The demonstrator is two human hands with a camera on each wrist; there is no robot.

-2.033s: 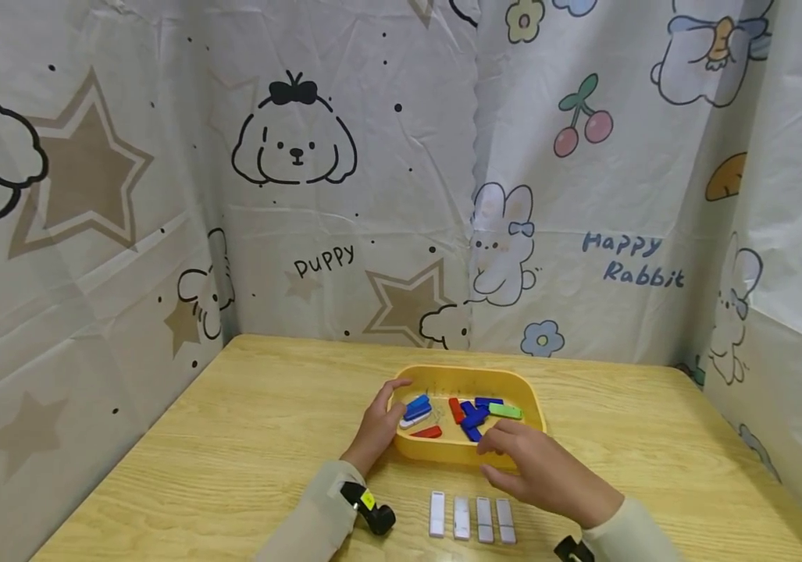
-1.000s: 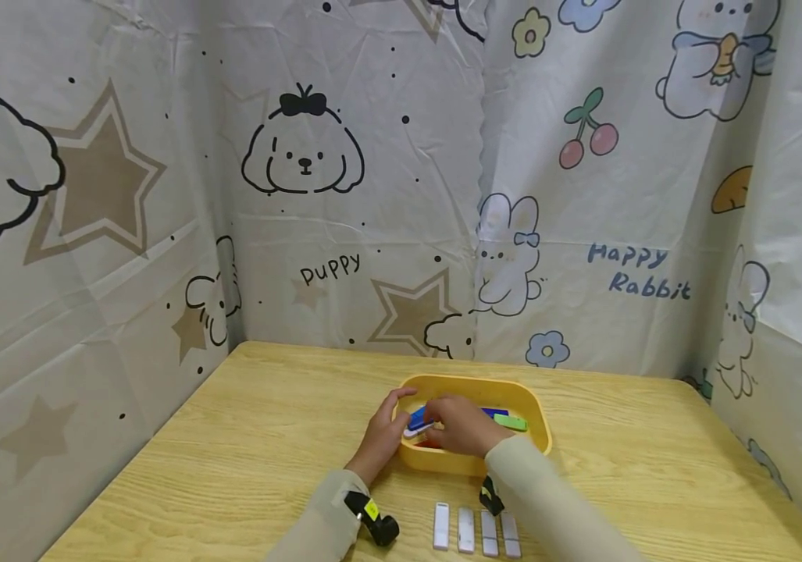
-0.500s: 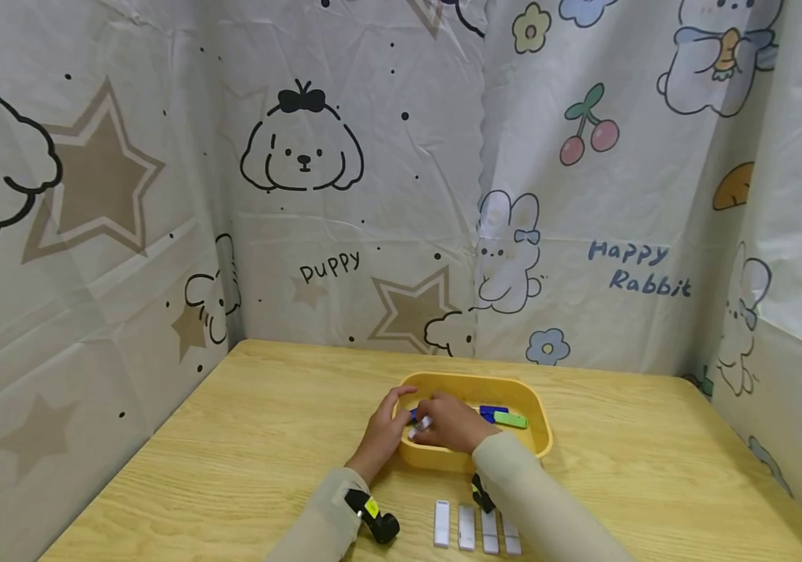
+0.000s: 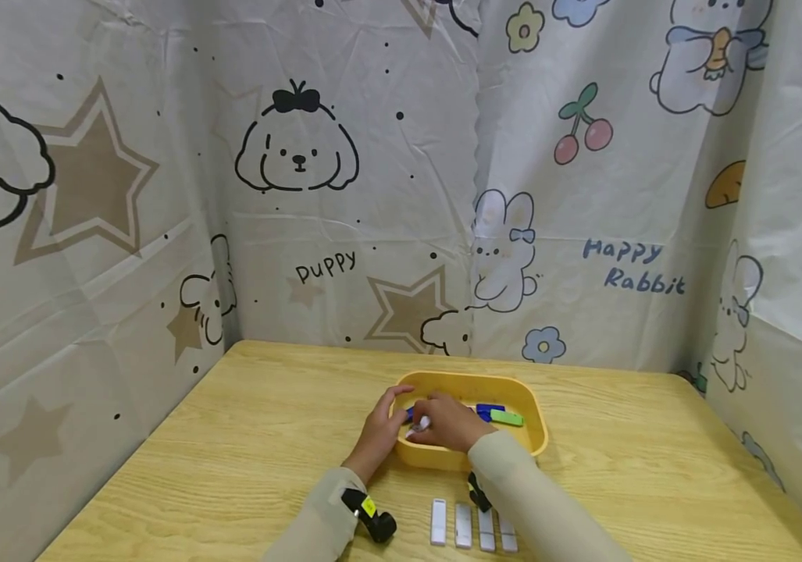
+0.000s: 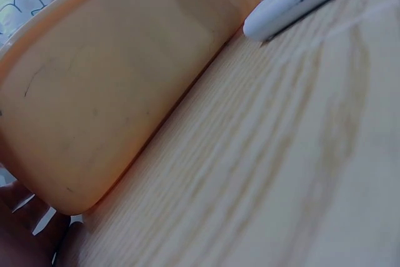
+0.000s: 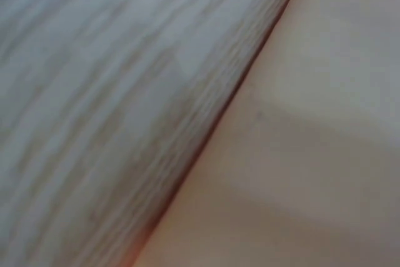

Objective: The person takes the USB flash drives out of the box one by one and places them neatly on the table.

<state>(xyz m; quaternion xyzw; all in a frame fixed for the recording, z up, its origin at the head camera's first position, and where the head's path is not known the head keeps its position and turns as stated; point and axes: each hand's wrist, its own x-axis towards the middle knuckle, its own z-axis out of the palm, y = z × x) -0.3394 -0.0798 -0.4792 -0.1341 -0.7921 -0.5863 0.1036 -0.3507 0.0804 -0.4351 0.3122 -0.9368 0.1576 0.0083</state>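
Observation:
A yellow plastic bin stands on the table. My left hand grips its left end, thumb at the inner side; in the left wrist view its fingers wrap the corner. My right hand reaches into the bin's left half and pinches a small white stick, shaped like a USB drive, between thumb and fingers. That hand covers much of the bin's contents. A blue stick shows beside the left thumb. Right of the right hand lie blue sticks and a green one.
Several white sticks lie in a row before the bin, partly behind the right sleeve. One white stick shows near the bin in the left wrist view. A printed curtain encloses the wooden table.
My right hand has moved from the bin's front edge into its left half and taken hold of a white stick, which has been turned. My left hand stays on the bin.

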